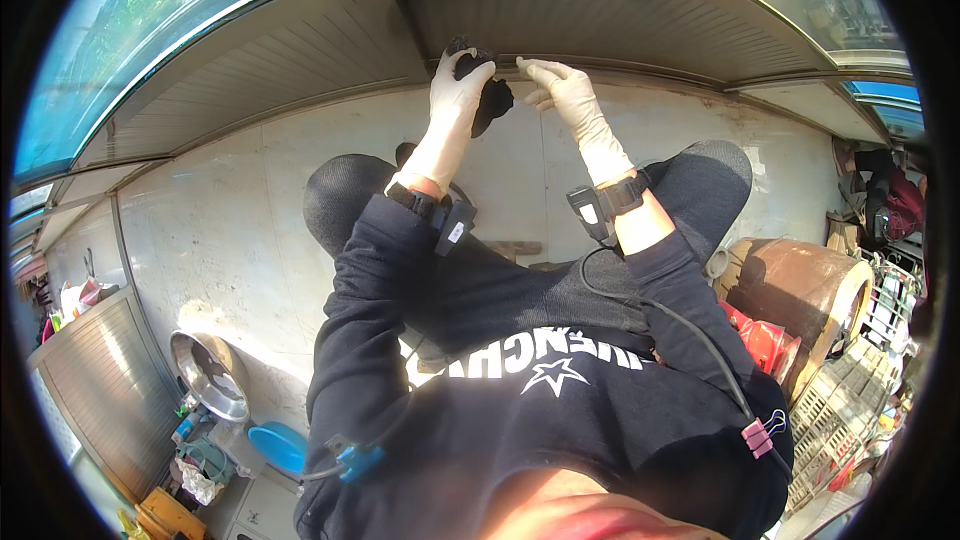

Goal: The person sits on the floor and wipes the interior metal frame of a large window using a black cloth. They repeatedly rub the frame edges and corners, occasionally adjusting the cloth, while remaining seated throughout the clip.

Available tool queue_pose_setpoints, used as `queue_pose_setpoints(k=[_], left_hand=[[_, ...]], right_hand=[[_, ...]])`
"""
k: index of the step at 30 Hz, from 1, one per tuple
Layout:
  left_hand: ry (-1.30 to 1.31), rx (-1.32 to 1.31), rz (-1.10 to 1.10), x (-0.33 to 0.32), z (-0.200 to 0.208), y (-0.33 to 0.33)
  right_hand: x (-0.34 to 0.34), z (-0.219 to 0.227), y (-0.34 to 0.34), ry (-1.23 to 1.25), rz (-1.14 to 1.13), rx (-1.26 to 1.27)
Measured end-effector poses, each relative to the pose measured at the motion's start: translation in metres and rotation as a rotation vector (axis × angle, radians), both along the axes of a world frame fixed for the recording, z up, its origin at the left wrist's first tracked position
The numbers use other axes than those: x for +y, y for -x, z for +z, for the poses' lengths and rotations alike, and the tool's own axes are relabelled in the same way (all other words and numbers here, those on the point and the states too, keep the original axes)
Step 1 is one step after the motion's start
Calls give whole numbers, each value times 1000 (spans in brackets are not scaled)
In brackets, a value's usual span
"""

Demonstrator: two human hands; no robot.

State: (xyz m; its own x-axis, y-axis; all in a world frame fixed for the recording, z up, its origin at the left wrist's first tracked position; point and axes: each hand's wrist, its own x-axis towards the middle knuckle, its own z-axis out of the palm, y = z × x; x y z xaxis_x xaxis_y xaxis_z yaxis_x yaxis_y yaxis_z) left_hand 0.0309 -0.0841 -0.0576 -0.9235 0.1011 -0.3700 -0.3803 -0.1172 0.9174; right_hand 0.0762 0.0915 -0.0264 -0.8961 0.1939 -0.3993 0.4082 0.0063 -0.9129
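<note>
My left hand (pixel 459 90), in a whitish glove, is raised in front of me with thumb and fingers closed round a dark, crumpled, soft-looking black piece (pixel 492 108). Part of it shows above the fingers, and the rest hangs at their right; its kind is unclear. Just to the right, apart from the black piece, is my right hand (pixel 563 97), gloved alike. Its fingers are bent and drawn together at the tips, pointing left. Whatever they may pinch is too small to make out. Both wrists carry black straps with small dark boxes.
A pale panelled surface (pixel 250 210) lies beyond my bent knees, below a ribbed metal panel (pixel 560 15). At left are a metal basin (pixel 235 390) and a blue basin (pixel 277 447). On the right stand a large brown barrel-shaped container (pixel 790 285) and a cream plastic crate (pixel 845 400).
</note>
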Motion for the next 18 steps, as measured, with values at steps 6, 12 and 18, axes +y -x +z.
queue_pose_setpoints(k=[6, 12, 18], left_hand=[[-23, 34, -230, 3, -5, -4], [51, 2, -327, 5, 0, -8], [-90, -91, -363, 1, 25, -14]], right_hand=[[14, -33, 19, -97, 103, 129], [0, -60, 28, -1, 84, -72], [-2, -77, 27, -16, 116, 115]])
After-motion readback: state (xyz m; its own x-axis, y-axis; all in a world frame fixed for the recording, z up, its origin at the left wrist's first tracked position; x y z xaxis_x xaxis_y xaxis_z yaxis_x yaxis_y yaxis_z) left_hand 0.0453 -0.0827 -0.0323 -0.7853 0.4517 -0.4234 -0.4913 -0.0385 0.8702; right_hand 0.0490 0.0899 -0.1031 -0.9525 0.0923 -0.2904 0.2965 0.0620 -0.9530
